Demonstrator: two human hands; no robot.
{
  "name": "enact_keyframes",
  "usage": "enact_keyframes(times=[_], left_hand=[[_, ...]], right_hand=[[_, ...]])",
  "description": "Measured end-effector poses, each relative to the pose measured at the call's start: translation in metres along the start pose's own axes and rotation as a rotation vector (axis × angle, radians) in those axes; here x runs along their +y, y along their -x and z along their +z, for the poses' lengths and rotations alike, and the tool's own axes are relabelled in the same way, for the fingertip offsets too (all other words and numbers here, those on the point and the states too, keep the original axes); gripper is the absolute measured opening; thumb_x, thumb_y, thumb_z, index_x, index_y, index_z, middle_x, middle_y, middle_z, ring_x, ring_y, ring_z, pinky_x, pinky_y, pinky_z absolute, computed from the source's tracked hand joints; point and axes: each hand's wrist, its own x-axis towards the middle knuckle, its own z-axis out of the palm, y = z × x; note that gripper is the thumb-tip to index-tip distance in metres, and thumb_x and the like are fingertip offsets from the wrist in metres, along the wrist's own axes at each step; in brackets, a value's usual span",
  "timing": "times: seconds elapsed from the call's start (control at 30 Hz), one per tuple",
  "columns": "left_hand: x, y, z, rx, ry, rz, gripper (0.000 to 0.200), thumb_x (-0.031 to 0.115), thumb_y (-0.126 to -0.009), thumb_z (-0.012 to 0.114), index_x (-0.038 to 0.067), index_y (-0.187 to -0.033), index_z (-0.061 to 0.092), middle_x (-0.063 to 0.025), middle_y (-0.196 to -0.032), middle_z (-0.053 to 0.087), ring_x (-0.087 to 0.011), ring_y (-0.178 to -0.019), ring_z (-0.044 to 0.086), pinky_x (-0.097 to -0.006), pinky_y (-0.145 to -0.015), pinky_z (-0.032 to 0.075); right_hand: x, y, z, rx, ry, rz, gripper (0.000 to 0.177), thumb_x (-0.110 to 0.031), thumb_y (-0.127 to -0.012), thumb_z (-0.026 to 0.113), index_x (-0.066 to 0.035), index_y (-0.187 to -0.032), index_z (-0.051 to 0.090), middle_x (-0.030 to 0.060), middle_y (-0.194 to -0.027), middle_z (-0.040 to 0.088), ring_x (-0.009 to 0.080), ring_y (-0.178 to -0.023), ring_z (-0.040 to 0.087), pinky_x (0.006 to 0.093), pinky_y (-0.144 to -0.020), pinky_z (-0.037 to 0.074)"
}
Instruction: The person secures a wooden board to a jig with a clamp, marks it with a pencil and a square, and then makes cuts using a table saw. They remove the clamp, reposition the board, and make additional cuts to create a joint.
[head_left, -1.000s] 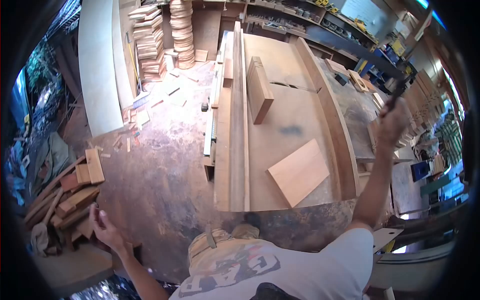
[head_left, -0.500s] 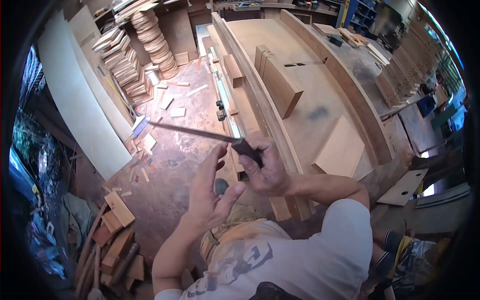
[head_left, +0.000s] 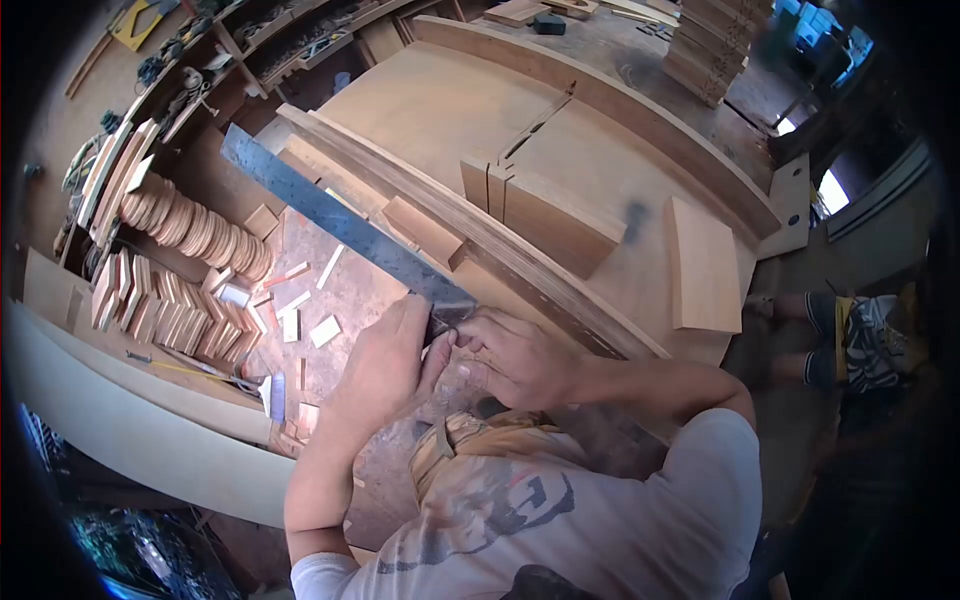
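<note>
A large try square, with a long blue-grey steel blade [head_left: 330, 215] and a dark block-like stock [head_left: 447, 316], is held in front of my body. Its blade slants up to the left. My left hand [head_left: 385, 350] is closed around the left side of the stock, thumb along the near face. The fingers of my right hand [head_left: 520, 358] are bent at the stock's right end, pinching it; part of this grip is hidden.
A wooden worktable [head_left: 420, 100] with raised side boards holds a slotted wooden block [head_left: 540, 215] and a flat board [head_left: 703, 270]. Stacked wood pieces [head_left: 170, 310] and offcuts [head_left: 325, 330] lie at left. Another person's legs [head_left: 820, 340] show at right.
My view has swung, and the square's blade has turned from edge-on to show its broad face. My left hand, open before, has closed on the stock; my right hand has shifted its grip.
</note>
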Motion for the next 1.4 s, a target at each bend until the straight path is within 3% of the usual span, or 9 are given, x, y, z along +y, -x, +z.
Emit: enact_keyframes(times=[0.13, 0.33, 0.5, 0.63, 0.67, 0.73, 0.87, 1.07, 1.4], left_hand=[[-0.08, -0.048, -0.028, -0.019, -0.032, 0.284, 0.03, 0.017, -0.089, 0.073, -0.001, -0.106, 0.056, -0.0204, -0.086, 0.062, -0.0429, -0.08, 0.063, -0.0493, -0.066, 0.049], [-0.157, -0.122, -0.045, -0.247, 0.034, 0.574, 0.03, 0.024, -0.089, 0.074, 0.001, -0.101, 0.059, -0.021, -0.082, 0.065, -0.0452, -0.075, 0.064, -0.0513, -0.065, 0.049], [-0.17, -0.186, -0.049, -0.45, -0.02, 0.717, 0.032, 0.031, -0.092, 0.073, 0.003, -0.104, 0.063, -0.0216, -0.082, 0.069, -0.0453, -0.078, 0.067, -0.0519, -0.068, 0.054], [-0.173, -0.235, -0.037, -0.31, -0.01, 0.836, 0.046, 0.035, -0.085, 0.078, 0.006, -0.117, 0.065, -0.0186, -0.101, 0.068, -0.0397, -0.095, 0.068, -0.0507, -0.078, 0.055], [-0.171, -0.244, -0.034, -0.291, -0.071, 0.802, 0.059, 0.036, -0.081, 0.082, 0.007, -0.129, 0.064, -0.0201, -0.117, 0.066, -0.0391, -0.11, 0.064, -0.0494, -0.089, 0.055], [-0.167, -0.26, -0.022, -0.239, -0.004, 0.866, 0.065, 0.035, -0.08, 0.083, 0.006, -0.134, 0.062, -0.0226, -0.123, 0.064, -0.0403, -0.115, 0.062, -0.048, -0.095, 0.054], [-0.164, -0.292, -0.008, -0.335, 0.003, 0.964, 0.074, 0.032, -0.079, 0.085, 0.005, -0.143, 0.058, -0.0272, -0.134, 0.061, -0.0428, -0.123, 0.06, -0.0467, -0.104, 0.052], [-0.162, -0.313, 0.003, -0.6, 0.078, 0.828, 0.065, 0.022, -0.079, 0.086, 0.003, -0.137, 0.065, -0.0262, -0.134, 0.065, -0.0453, -0.117, 0.066, -0.0474, -0.102, 0.054], [-0.163, -0.316, 0.004, -0.608, 0.135, 0.81, 0.059, 0.018, -0.077, 0.085, -0.001, -0.13, 0.069, -0.0244, -0.131, 0.068, -0.0423, -0.113, 0.069, -0.045, -0.096, 0.058]], right_hand=[[0.005, -0.034, 0.013, 0.145, -0.211, 0.359, 0.03, -0.021, -0.106, 0.063, 0.001, -0.126, 0.06, 0.0083, -0.103, 0.069, 0.0093, -0.093, 0.065, 0.0288, -0.082, 0.053], [0.033, -0.104, 0.087, 0.616, -0.429, 0.476, 0.03, -0.029, -0.109, 0.06, 0.0, -0.116, 0.066, 0.003, -0.092, 0.068, 0.0091, -0.082, 0.063, 0.0264, -0.075, 0.053], [0.06, -0.15, 0.096, 1.033, -0.568, 0.5, 0.03, -0.029, -0.108, 0.062, 0.0, -0.109, 0.069, 0.0025, -0.085, 0.068, 0.0066, -0.077, 0.06, 0.025, -0.068, 0.05], [0.08, -0.172, 0.082, 1.264, -0.539, 0.529, 0.03, -0.029, -0.106, 0.066, 0.0, -0.102, 0.071, 0.0024, -0.078, 0.067, 0.0074, -0.07, 0.059, 0.025, -0.065, 0.049], [0.085, -0.176, 0.076, 1.302, -0.529, 0.542, 0.029, -0.028, -0.105, 0.066, -0.001, -0.099, 0.071, 0.0023, -0.077, 0.067, 0.0076, -0.068, 0.058, 0.0246, -0.064, 0.048], [0.102, -0.182, 0.071, 1.382, -0.559, 0.53, 0.03, -0.028, -0.105, 0.067, -0.002, -0.09, 0.07, 0.0022, -0.075, 0.066, 0.0077, -0.065, 0.058, 0.0241, -0.062, 0.047], [0.12, -0.181, 0.065, 1.389, -0.599, 0.589, 0.031, -0.029, -0.105, 0.067, -0.003, -0.088, 0.069, 0.0015, -0.072, 0.065, 0.0084, -0.063, 0.058, 0.0249, -0.061, 0.046], [0.13, -0.178, 0.051, 1.384, -0.659, 0.616, 0.037, -0.034, -0.104, 0.066, -0.001, -0.089, 0.07, 0.0012, -0.071, 0.065, 0.0072, -0.064, 0.06, 0.0255, -0.06, 0.05], [0.123, -0.181, 0.048, 1.373, -0.689, 0.601, 0.039, -0.035, -0.106, 0.065, 0.001, -0.091, 0.071, 0.0022, -0.075, 0.067, 0.0076, -0.07, 0.061, 0.0263, -0.066, 0.051]])
